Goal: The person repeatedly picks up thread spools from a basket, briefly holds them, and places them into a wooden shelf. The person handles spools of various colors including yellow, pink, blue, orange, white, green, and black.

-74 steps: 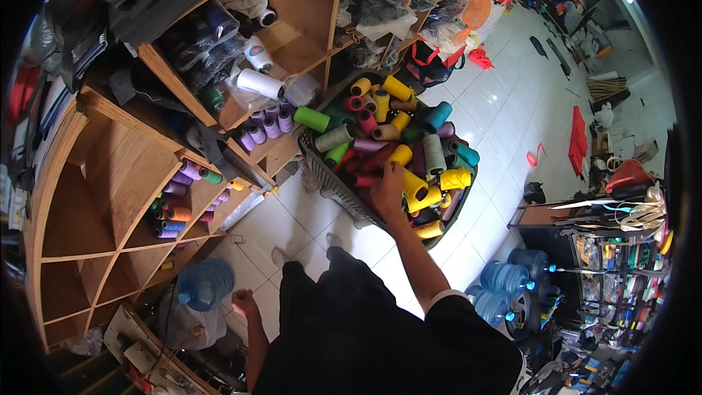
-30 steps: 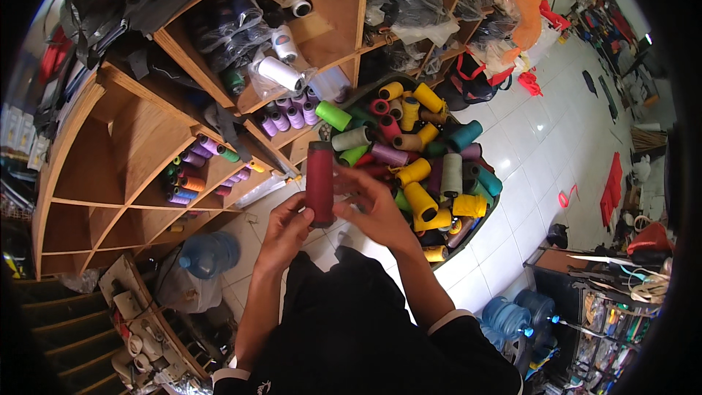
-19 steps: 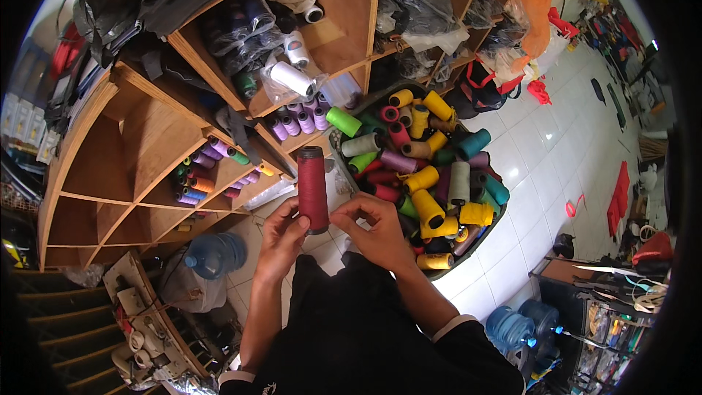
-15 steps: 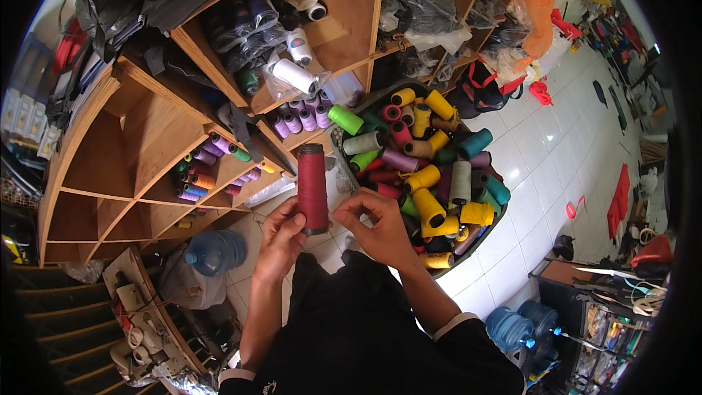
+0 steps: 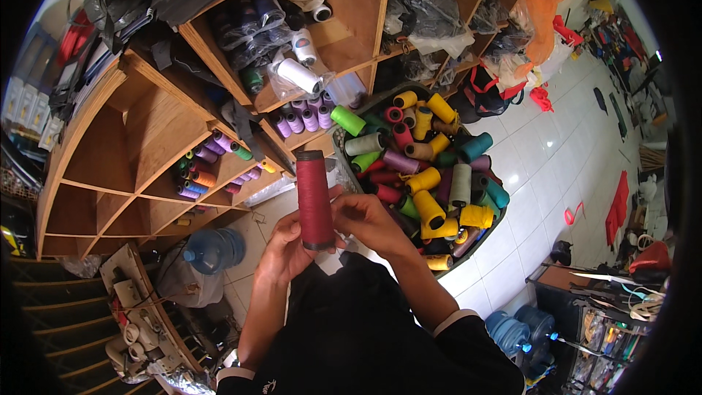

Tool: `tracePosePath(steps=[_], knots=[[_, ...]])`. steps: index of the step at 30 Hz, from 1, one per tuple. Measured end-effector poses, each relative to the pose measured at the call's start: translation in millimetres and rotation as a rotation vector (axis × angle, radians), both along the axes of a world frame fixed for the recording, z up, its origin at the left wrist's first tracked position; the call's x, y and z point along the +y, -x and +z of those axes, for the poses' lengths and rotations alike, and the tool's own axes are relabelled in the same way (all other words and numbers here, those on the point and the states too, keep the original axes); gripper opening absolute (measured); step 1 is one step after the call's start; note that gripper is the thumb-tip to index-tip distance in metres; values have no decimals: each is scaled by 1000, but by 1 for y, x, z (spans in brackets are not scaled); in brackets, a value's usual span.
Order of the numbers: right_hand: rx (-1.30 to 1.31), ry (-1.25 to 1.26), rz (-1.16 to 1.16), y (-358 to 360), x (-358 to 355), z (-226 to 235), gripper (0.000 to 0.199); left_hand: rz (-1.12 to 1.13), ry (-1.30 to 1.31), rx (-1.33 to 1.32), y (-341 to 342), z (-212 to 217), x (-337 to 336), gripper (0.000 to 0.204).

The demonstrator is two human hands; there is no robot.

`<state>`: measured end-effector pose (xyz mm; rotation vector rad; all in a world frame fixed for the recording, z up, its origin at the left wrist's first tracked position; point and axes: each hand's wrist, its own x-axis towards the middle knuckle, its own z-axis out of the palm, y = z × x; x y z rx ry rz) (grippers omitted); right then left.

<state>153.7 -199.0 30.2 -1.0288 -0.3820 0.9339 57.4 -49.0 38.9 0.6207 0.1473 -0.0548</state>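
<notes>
A dark red thread spool [image 5: 314, 201] with black ends stands nearly upright in front of me. My left hand [image 5: 285, 254] is closed around its lower part, the fingers passing behind it. Close to the spool's right side, my right hand [image 5: 371, 223] has its fingers curled into a pinch. Whatever lies between those fingertips is too small to make out. Beyond my right hand, a large bin [image 5: 342, 148] is heaped with thread spools, among them a yellow spool [image 5: 428, 208], a grey spool [image 5: 461, 184] and a bright green spool [image 5: 347, 121].
Wooden shelves [image 5: 135, 194] at the left and far side hold purple spools [image 5: 303, 118], white spools [image 5: 298, 75] and plastic bags [image 5: 431, 14]. A blue water jug [image 5: 216, 250] stands on the tiled floor at left, with more jugs [image 5: 508, 330] at lower right.
The spool has come slightly lower and tilted a little, with my left hand further beneath it. My right hand has moved left, up against the spool's side.
</notes>
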Motion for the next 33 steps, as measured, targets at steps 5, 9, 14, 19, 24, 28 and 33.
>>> tracePosePath(steps=[5,9,14,19,24,28,33], knots=[[1,0,23,6,1,-18,11,42,64,-1,7,-2,-2,71],[-83,73,41,8,1,-35,9,80,-30,-40,13,-5,2,59],[-466,222,-369,4,1,-6,20,331,-359,-77,12,4,0,39],[-831,122,-524,2,6,42,28,430,-584,-88,15,10,-4,37],[-881,68,-626,13,28,62,28,485,-819,-66,16,9,-11,40],[-1053,0,-759,10,36,51,23,520,-914,-47,19,9,-12,40],[-922,-25,-732,6,31,41,11,533,-919,-20,23,2,-8,40]])
